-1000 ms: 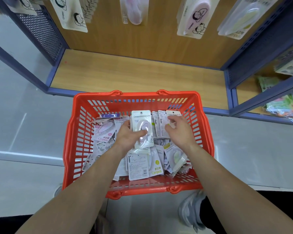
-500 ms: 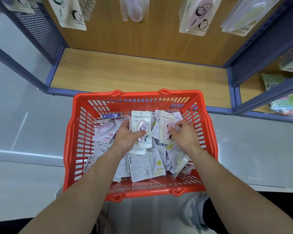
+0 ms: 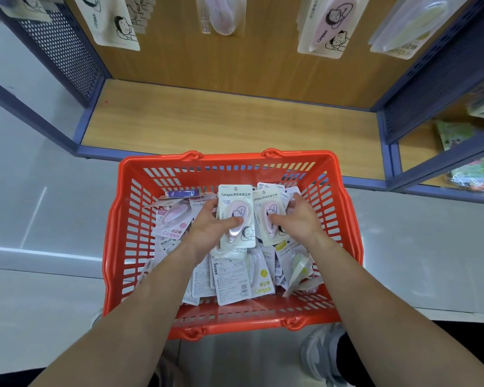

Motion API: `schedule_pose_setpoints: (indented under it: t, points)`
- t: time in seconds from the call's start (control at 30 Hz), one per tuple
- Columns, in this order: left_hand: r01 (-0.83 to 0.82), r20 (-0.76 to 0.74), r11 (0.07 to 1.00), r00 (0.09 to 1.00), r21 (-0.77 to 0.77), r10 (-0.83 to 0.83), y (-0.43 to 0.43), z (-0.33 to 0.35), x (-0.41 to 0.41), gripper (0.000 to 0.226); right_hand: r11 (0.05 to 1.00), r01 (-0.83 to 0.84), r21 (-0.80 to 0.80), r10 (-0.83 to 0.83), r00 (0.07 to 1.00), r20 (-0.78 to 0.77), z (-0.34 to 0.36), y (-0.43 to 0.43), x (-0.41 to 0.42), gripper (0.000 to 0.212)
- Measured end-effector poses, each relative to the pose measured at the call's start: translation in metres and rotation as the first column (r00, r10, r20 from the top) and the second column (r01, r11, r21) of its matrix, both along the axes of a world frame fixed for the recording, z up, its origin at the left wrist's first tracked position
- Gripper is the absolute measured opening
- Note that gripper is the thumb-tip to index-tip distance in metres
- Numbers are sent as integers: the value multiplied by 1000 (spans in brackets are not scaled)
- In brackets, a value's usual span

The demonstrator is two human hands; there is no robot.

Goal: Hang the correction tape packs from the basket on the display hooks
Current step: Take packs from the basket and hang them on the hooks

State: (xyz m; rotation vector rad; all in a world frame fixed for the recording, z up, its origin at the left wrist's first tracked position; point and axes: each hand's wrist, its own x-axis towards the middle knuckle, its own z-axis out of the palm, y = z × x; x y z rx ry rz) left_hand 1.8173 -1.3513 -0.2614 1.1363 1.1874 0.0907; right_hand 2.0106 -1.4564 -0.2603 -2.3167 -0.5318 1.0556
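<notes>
Over basket, hands hold two packs.

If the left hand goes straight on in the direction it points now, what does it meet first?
Probably the far wall of the red basket, if the left hand, gripping a pink pack, is below the rim; depth is unclear.

Pretty clearly a stationery shop aisle. There's a red plastic shopping basket on the grey floor, heaped with carded correction tape packs. Right behind it is a blue metal display bay with a wood-look backboard, where more retail packs hang in rows. Right of the basket, the next bay holds colourful packaged goods.
</notes>
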Motion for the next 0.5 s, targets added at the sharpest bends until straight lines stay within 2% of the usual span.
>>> schedule_pose_setpoints:
  t: [0.13,0.27,0.4,0.5]
  points:
    - [10,-14,1000,1000,10,-10,-3,0,6,67,997,20,73,-13,995,-95,3,2,-1,84]
    - [6,-14,1000,1000,10,-6,-1,-1,5,68,987,46,154,-21,986,-163,-4,1,-4,53]
    - [2,-13,1000,1000,-8,-2,2,1,1,71,980,42,194,15,959,-284,-1,2,-5,49]
    - [-14,-21,1000,1000,20,15,3,14,-1,63,978,38,207,25,956,-292,7,0,-4,48]
